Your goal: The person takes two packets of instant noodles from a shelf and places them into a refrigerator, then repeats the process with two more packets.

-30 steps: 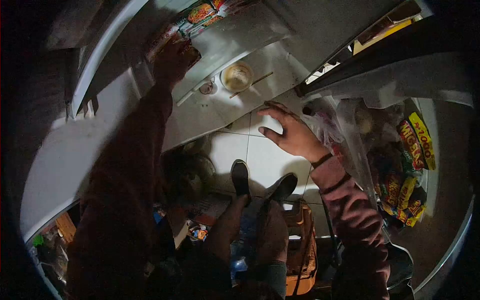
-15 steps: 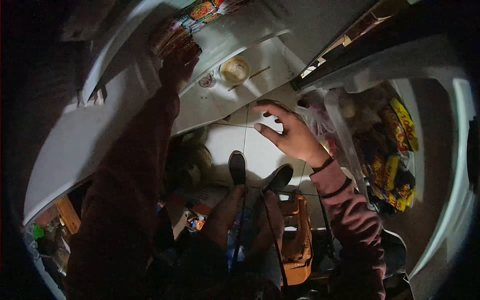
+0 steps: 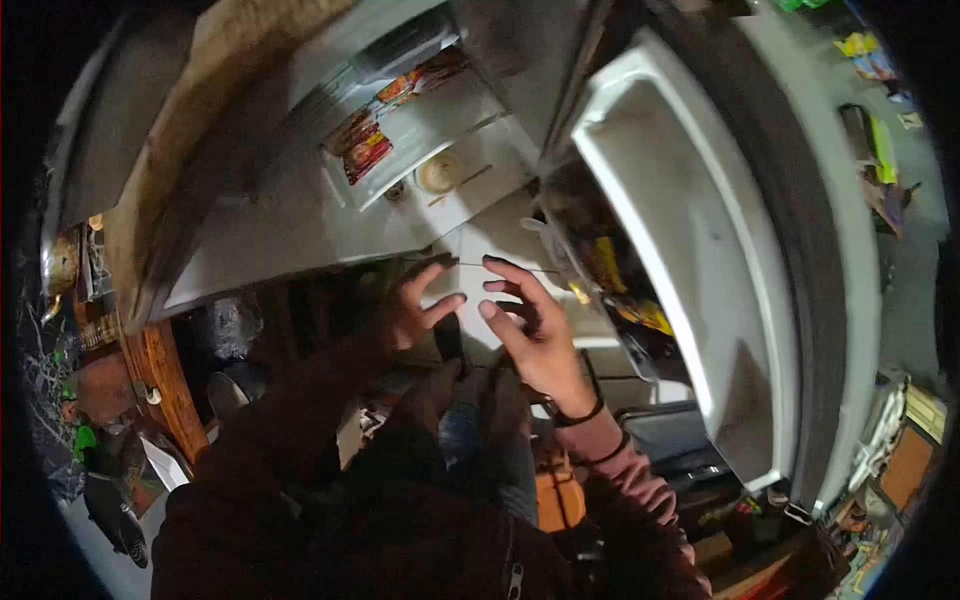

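Note:
My left hand hovers in the middle, thumb and fingers apart, holding nothing. Close beside it, my right hand is also empty, its fingers curved and spread. Both are above the pale tiled floor and touch nothing. Beyond them, colourful packets lie on a white shelf. On the lower white surface are a round bowl with pale contents, a small cup and a thin stick.
An open door with a white bin stands at the right, with yellow packets low beside it. At the left is a wooden post amid clutter. An orange object lies below my right arm.
My left hand has left the packets on the shelf and come down toward my right hand, empty. My right hand has shifted lower and left in view. The camera view has moved back.

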Motion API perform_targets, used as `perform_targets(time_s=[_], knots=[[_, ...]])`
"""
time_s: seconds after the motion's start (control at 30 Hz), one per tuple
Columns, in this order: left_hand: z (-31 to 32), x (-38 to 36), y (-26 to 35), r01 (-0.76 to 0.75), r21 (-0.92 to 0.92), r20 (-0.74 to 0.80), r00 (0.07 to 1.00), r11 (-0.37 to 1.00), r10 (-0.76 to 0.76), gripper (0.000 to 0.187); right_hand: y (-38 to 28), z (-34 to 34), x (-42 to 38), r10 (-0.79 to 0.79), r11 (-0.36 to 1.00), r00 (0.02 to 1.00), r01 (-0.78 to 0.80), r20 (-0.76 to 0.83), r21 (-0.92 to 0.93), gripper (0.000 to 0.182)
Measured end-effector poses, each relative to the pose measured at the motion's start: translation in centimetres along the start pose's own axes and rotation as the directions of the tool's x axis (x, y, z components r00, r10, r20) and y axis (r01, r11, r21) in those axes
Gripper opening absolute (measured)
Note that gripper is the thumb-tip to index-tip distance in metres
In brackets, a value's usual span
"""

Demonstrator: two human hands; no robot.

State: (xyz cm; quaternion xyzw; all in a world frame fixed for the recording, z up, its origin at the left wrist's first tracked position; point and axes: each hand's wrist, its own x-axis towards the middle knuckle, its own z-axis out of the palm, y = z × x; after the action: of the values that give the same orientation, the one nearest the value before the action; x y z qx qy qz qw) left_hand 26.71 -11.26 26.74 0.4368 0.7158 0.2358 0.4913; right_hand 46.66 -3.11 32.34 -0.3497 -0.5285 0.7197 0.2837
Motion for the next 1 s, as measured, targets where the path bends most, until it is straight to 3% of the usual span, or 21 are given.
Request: perform_targets(time_s=[0.03, 0.1, 0.13, 0.2, 0.37, 0.47, 0.63, 0.7, 0.77, 0.83, 0.9, 0.97, 1.0], knots=[[0.5, -2.2, 1.5, -0.015, -0.01, 0.006, 1.0, 1.0, 0.016, 0.062, -2.0, -0.2, -1.2, 0.067, 0.996, 0.998, -0.066, 0.012, -0.064, 0.041], [0.2, -5.4, 4.3, 0.068, -0.286, 0.14, 0.99, 0.956, -0.029, 0.06, -5.4, -0.2, -3.2, 0.059, 0.998, 0.998, -0.058, 0.023, -0.039, 0.042], [-0.7, -7.4, 7.8, 0.014, -0.276, 0.12, 0.993, 0.961, 0.02, 0.06, -8.6, -0.5, -4.8, -0.046, 0.994, 0.999, 0.047, 0.01, -0.095, 0.043], [-1.6, -10.1, 11.6, -0.212, -0.052, 0.072, 0.974, 0.976, 0.215, 0.054, -11.4, -1.3, -6.2, -0.034, 0.989, 0.999, 0.035, 0.011, -0.142, 0.044], [-4.6, -13.3, 17.1, -0.367, -0.017, 0.05, 0.929, 0.93, 0.367, 0.048, -19.2, -3.3, -10.0, -0.169, 0.933, 0.984, 0.177, 0.053, -0.313, 0.046], [-5.8, -15.1, 19.3, -0.48, -0.033, -0.068, 0.876, 0.877, 0.477, 0.046, -23.2, -4.3, -12.4, -0.209, 0.911, 0.976, 0.216, 0.058, -0.353, 0.046], [-6.5, -17.5, 22.9, -0.489, -0.083, -0.202, 0.862, 0.869, 0.466, 0.042, -24.4, -7.1, -14.0, -0.382, 0.799, 0.924, 0.343, 0.022, -0.494, 0.043], [-6.4, -17.9, 22.5, -0.488, -0.069, -0.261, 0.851, 0.87, 0.456, 0.041, -23.8, -7.7, -14.6, -0.302, 0.805, 0.953, 0.241, -0.025, -0.542, 0.038], [-6.1, -18.1, 21.7, -0.505, -0.074, -0.278, 0.838, 0.86, 0.469, 0.039, -23.3, -7.5, -15.2, -0.319, 0.756, 0.947, 0.235, -0.03, -0.611, 0.036], [-5.7, -18.0, 21.0, -0.501, -0.235, -0.296, 0.853, 0.833, 0.429, 0.038, -22.5, -7.2, -15.1, -0.279, 0.858, 0.96, 0.238, -0.025, -0.455, 0.033], [-5.4, -18.7, 21.1, -0.495, -0.242, -0.305, 0.855, 0.835, 0.419, 0.037, -21.7, -6.6, -15.2, -0.333, 0.84, 0.943, 0.296, -0.002, -0.455, 0.032], [-5.3, -19.4, 21.5, -0.486, -0.245, -0.314, 0.858, 0.839, 0.406, 0.037, -21.6, -5.6, -15.4, -0.206, 0.927, 0.976, 0.174, -0.064, -0.333, 0.032], [-5.1, -19.7, 21.7, -0.495, -0.284, -0.309, 0.858, 0.822, 0.41, 0.036, -21.4, -4.9, -15.3, -0.246, 0.92, 0.968, 0.214, -0.057, -0.328, 0.033]])
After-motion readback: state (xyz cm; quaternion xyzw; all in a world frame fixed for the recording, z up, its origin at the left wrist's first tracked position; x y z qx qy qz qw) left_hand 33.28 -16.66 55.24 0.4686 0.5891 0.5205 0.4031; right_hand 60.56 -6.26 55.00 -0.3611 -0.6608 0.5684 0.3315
